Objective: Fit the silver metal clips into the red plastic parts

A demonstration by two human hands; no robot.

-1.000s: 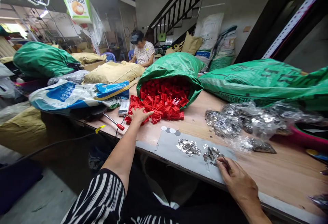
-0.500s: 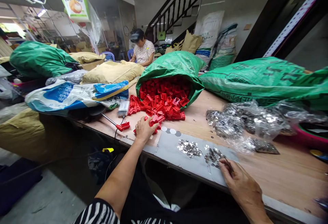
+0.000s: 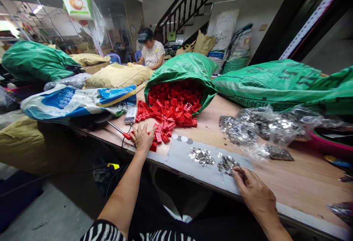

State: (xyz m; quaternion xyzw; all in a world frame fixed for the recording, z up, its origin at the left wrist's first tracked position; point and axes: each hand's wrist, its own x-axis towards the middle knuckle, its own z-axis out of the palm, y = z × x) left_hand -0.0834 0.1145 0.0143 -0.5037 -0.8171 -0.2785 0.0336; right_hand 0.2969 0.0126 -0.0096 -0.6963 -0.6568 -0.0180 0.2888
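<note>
My left hand [image 3: 142, 139] lies over the table's near edge with its fingers spread. Its fingertips are beside the red end of a thin metal rod [image 3: 117, 128] and by the near edge of a heap of small red plastic housings [image 3: 172, 113]. Whether it touches a piece under the palm is hidden. My right hand [image 3: 255, 189] is closed in a pinch at a small pile of dark metal pieces [image 3: 226, 164]; something thin and dark shows between thumb and fingers, too small to name. To its left lies a pile of shiny flat metal pieces [image 3: 201, 156] on a grey mat [image 3: 179, 156].
The red housings spill from an open green sack [image 3: 182, 64]. Clear plastic bags of metal parts [image 3: 264, 129] lie at the right, before another green sack [image 3: 270, 83]. A blue-white bag [image 3: 63, 101] and a small white device [image 3: 130, 115] are left. A person [image 3: 153, 51] sits behind.
My left hand has moved left from the red heap towards the rod's red end, and its fingers have spread. Several red housings now lie nearer the table edge. My right hand stays by the dark pile.
</note>
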